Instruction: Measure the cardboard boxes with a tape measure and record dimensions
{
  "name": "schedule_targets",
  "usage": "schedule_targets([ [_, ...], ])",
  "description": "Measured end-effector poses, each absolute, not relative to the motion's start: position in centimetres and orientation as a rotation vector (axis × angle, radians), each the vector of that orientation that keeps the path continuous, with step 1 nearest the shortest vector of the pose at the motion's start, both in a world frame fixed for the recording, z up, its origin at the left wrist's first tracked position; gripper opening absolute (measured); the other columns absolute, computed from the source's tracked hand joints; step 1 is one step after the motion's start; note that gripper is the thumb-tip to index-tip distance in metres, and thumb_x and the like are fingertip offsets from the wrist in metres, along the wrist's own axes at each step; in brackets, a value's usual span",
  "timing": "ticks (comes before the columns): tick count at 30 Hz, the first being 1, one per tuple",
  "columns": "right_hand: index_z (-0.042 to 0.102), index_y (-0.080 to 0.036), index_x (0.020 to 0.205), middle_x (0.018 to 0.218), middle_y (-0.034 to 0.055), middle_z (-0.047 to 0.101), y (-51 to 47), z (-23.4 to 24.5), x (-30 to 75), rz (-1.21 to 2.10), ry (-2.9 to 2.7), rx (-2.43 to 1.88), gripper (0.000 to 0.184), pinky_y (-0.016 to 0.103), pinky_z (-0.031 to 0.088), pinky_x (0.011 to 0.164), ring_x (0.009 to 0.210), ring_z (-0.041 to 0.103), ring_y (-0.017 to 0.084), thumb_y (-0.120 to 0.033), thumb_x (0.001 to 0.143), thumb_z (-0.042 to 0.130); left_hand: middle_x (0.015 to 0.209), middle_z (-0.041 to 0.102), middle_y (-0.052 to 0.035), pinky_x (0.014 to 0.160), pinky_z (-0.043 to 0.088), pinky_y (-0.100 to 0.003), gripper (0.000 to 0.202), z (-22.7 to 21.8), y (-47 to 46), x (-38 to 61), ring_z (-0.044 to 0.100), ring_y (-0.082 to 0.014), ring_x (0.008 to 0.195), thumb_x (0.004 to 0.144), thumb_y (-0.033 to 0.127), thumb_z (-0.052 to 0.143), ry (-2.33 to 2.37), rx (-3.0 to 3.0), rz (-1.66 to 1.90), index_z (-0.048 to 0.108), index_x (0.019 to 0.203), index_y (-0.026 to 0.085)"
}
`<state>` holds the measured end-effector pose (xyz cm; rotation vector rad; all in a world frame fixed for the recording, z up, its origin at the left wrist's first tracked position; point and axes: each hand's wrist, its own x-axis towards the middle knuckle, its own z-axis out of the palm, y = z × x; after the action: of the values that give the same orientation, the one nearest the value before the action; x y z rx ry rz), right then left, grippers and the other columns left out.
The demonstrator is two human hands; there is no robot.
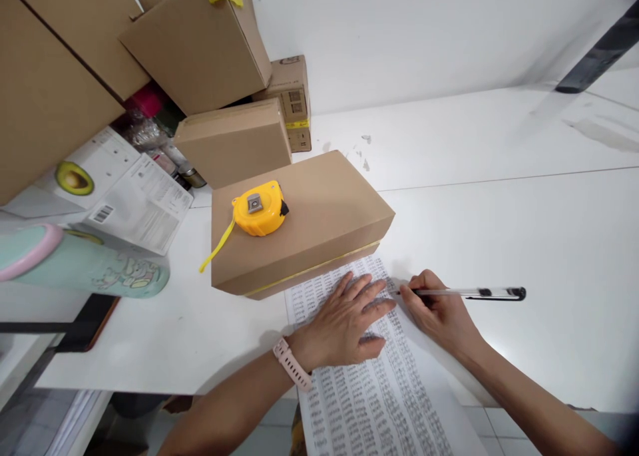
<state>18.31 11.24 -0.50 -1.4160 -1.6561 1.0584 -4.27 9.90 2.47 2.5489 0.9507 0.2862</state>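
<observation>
My left hand [347, 323] lies flat with fingers spread on a long printed sheet [379, 396] full of small rows of text; a pink watch strap is on its wrist. Just to the right, my right hand [439, 313] grips a pen [479, 293], its tip touching the sheet near my left fingertips. Directly beyond both hands sits a closed cardboard box [309, 223] that overlaps the sheet's top edge. A yellow tape measure [258, 208] rests on the box's lid, its yellow strap hanging over the left edge.
More cardboard boxes [200, 43] are stacked at the back left against the wall. A mint-green bottle with a pink lid [84, 263] lies at the left, next to a white carton with an avocado picture [107, 183]. The white table [524, 210] stretches to the right.
</observation>
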Motion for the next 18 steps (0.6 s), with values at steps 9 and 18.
schedule_targets([
  [9,0.044,-0.025,0.078,0.064,-0.0046,0.039,11.06,-0.2,18.32,1.041,-1.647,-1.432,0.026,0.028,0.027,0.049,0.054,0.033,0.012,-0.043,0.094,0.055,0.161,0.029,-0.0098,0.123,0.012,-0.055,0.061,2.47,9.87,-4.27,0.018,-0.0311,0.151,0.09,0.039,0.058,0.949,2.548,0.286,0.038,0.146,0.022],
  [18,0.043,-0.025,0.077,0.063,-0.0053,0.037,11.2,-0.25,18.16,1.014,-1.636,-1.457,0.028,0.027,0.027,0.048,0.053,0.032,0.012,-0.044,0.094,0.054,0.16,0.03,-0.0107,0.124,0.011,-0.053,0.061,2.61,9.87,-4.23,0.018,-0.0313,0.15,0.09,0.038,0.058,0.955,2.548,0.28,0.04,0.145,0.021],
])
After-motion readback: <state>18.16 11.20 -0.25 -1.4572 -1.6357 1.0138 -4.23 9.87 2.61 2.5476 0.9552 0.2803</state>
